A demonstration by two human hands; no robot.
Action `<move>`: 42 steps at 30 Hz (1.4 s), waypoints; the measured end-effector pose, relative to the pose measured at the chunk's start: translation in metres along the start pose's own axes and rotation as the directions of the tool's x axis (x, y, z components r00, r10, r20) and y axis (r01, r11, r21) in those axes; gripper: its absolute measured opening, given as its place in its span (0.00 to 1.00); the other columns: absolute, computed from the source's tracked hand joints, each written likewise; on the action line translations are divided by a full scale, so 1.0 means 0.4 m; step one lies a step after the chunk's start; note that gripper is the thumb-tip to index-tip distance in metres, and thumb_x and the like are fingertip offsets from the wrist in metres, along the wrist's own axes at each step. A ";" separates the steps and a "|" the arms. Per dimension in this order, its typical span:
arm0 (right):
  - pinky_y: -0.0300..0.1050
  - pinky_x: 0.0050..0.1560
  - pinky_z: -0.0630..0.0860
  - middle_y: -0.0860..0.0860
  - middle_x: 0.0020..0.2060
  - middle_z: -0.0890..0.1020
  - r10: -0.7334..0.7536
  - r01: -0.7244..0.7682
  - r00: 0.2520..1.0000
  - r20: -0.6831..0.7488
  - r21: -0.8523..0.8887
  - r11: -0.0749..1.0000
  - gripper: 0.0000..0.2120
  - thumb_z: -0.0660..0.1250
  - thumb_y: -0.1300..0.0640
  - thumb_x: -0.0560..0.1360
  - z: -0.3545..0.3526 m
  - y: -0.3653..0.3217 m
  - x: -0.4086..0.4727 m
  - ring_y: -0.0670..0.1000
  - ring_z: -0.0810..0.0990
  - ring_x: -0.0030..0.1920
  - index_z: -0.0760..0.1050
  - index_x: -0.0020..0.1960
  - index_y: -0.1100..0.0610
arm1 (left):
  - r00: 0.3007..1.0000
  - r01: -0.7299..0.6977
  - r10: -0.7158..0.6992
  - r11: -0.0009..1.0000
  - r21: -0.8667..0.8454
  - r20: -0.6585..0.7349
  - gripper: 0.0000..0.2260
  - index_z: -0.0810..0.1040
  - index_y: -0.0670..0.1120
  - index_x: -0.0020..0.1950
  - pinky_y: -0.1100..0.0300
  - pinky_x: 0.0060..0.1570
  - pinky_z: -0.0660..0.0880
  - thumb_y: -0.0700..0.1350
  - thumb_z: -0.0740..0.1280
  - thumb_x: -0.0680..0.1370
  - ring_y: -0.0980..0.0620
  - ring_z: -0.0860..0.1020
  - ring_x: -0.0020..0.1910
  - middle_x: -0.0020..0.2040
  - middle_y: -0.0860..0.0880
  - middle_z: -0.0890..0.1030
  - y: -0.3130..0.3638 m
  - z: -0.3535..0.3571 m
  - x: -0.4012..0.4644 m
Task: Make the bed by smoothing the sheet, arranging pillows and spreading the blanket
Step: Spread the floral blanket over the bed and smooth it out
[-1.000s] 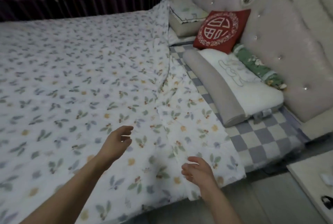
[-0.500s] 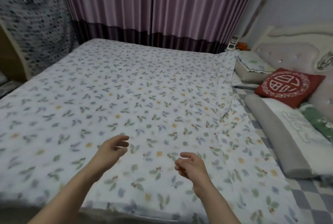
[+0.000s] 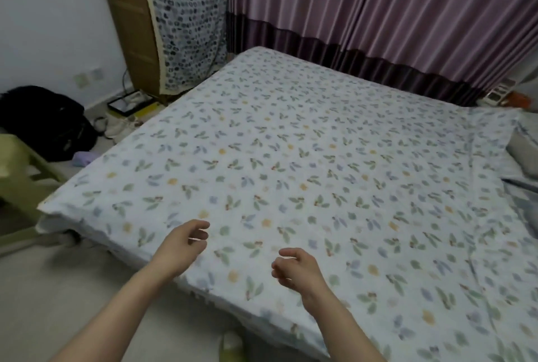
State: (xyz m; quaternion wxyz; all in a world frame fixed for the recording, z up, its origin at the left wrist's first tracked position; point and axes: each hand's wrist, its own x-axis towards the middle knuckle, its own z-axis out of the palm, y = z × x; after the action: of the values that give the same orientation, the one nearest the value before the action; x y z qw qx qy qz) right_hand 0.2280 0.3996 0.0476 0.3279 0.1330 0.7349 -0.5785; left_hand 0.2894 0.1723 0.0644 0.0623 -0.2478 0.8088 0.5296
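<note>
A white blanket (image 3: 305, 157) with a small leaf and flower print lies spread flat over the whole bed, its near edge hanging over the mattress side. My left hand (image 3: 182, 245) hovers just above the blanket near that edge, fingers loosely curled and holding nothing. My right hand (image 3: 297, 270) floats a little to the right of it, also loosely curled and empty. At the far right edge a grey pillow (image 3: 524, 154) shows partly, with a strip of the sheet (image 3: 521, 187) beside it.
Purple curtains (image 3: 378, 12) hang behind the bed. A wooden cabinet (image 3: 131, 20) with a patterned cloth stands at the foot corner. A black bag (image 3: 49, 119), shoes and a pale green stool (image 3: 17, 175) sit on the floor at left.
My view has swung left from the headboard and pillows toward the foot of the bed. Both hands stay loosely curled and empty above the blanket's near edge.
</note>
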 end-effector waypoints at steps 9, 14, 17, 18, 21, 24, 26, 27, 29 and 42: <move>0.47 0.51 0.78 0.57 0.42 0.81 -0.059 0.060 0.988 0.145 -0.002 0.998 0.11 0.65 0.65 0.74 0.454 -0.214 0.262 0.53 0.80 0.40 0.72 0.56 0.60 | 0.978 0.112 -0.127 0.989 -0.095 -0.168 0.13 0.73 0.44 0.60 0.60 0.47 0.71 0.34 0.61 0.77 0.50 0.75 0.47 0.52 0.45 0.77 -0.148 -0.419 0.223; 0.46 0.50 0.78 0.57 0.43 0.81 -0.084 0.109 0.942 0.324 -0.057 0.992 0.10 0.64 0.65 0.74 0.770 -0.381 0.352 0.52 0.79 0.40 0.72 0.55 0.59 | 0.921 0.152 -0.204 0.972 -0.178 -0.331 0.12 0.74 0.42 0.58 0.71 0.35 0.70 0.32 0.61 0.77 0.54 0.73 0.40 0.49 0.44 0.77 -0.212 -0.692 0.281; 0.43 0.46 0.77 0.58 0.45 0.81 -0.112 0.168 0.906 0.407 -0.102 0.981 0.09 0.65 0.64 0.74 0.929 -0.467 0.378 0.51 0.80 0.40 0.73 0.53 0.57 | 0.880 0.177 -0.249 0.962 -0.208 -0.405 0.14 0.73 0.39 0.61 0.76 0.32 0.69 0.31 0.61 0.76 0.52 0.74 0.42 0.49 0.42 0.77 -0.267 -0.835 0.299; 0.42 0.45 0.77 0.59 0.46 0.81 -0.118 0.185 0.897 0.425 -0.119 0.975 0.08 0.65 0.64 0.74 0.977 -0.487 0.385 0.51 0.80 0.40 0.73 0.52 0.57 | 0.869 0.182 -0.259 0.960 -0.213 -0.422 0.14 0.73 0.38 0.62 0.75 0.34 0.70 0.31 0.61 0.76 0.51 0.75 0.44 0.50 0.42 0.77 -0.289 -0.876 0.307; 0.43 0.45 0.76 0.58 0.45 0.81 -0.128 0.227 0.879 0.460 -0.166 0.960 0.08 0.64 0.63 0.74 1.151 -0.547 0.419 0.51 0.80 0.40 0.73 0.53 0.57 | 0.855 0.183 -0.278 0.952 -0.247 -0.438 0.14 0.72 0.39 0.62 0.67 0.41 0.73 0.32 0.61 0.77 0.50 0.75 0.50 0.52 0.44 0.77 -0.354 -1.022 0.356; 0.44 0.47 0.77 0.58 0.45 0.81 -0.150 0.253 0.877 0.456 -0.173 0.952 0.08 0.64 0.63 0.74 1.320 -0.585 0.463 0.52 0.80 0.41 0.73 0.52 0.56 | 0.868 0.157 -0.261 0.951 -0.266 -0.423 0.14 0.73 0.40 0.62 0.62 0.51 0.68 0.32 0.61 0.77 0.50 0.75 0.51 0.52 0.44 0.77 -0.417 -1.167 0.440; 0.44 0.46 0.77 0.58 0.45 0.80 -0.165 0.259 0.882 0.442 -0.161 0.953 0.08 0.65 0.63 0.74 1.405 -0.601 0.484 0.52 0.80 0.41 0.73 0.53 0.57 | 0.884 0.140 -0.242 0.954 -0.267 -0.401 0.14 0.72 0.39 0.62 0.63 0.52 0.68 0.32 0.61 0.77 0.51 0.75 0.52 0.51 0.44 0.77 -0.450 -1.244 0.490; 0.44 0.45 0.76 0.58 0.44 0.80 -0.173 0.252 0.893 0.415 -0.144 0.957 0.08 0.65 0.64 0.74 1.467 -0.613 0.499 0.52 0.80 0.41 0.73 0.53 0.58 | 0.894 0.128 -0.225 0.957 -0.262 -0.387 0.14 0.72 0.38 0.63 0.63 0.52 0.69 0.32 0.61 0.77 0.51 0.75 0.52 0.50 0.45 0.77 -0.474 -1.307 0.521; 0.43 0.42 0.75 0.58 0.42 0.80 -0.168 0.229 0.912 0.373 -0.125 0.965 0.09 0.64 0.65 0.74 1.573 -0.633 0.510 0.52 0.79 0.39 0.72 0.54 0.60 | 0.908 0.119 -0.207 0.961 -0.249 -0.365 0.15 0.71 0.36 0.63 0.69 0.45 0.71 0.30 0.60 0.77 0.50 0.74 0.50 0.47 0.46 0.77 -0.508 -1.410 0.565; 0.38 0.36 0.74 0.55 0.38 0.80 -0.175 0.209 0.924 0.340 -0.065 0.976 0.07 0.64 0.66 0.75 2.008 -0.771 0.541 0.50 0.78 0.36 0.72 0.49 0.57 | 0.959 0.052 -0.089 0.989 -0.142 -0.268 0.14 0.72 0.42 0.62 0.74 0.40 0.70 0.32 0.61 0.77 0.58 0.74 0.42 0.47 0.48 0.76 -0.586 -1.827 0.739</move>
State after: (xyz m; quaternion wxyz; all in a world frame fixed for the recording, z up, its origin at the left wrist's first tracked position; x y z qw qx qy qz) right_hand 0.1520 -0.4841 0.0522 0.3950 -0.0554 0.7066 -0.5845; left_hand 0.2599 -0.6495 0.0786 -0.0477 -0.3508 0.7631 0.5406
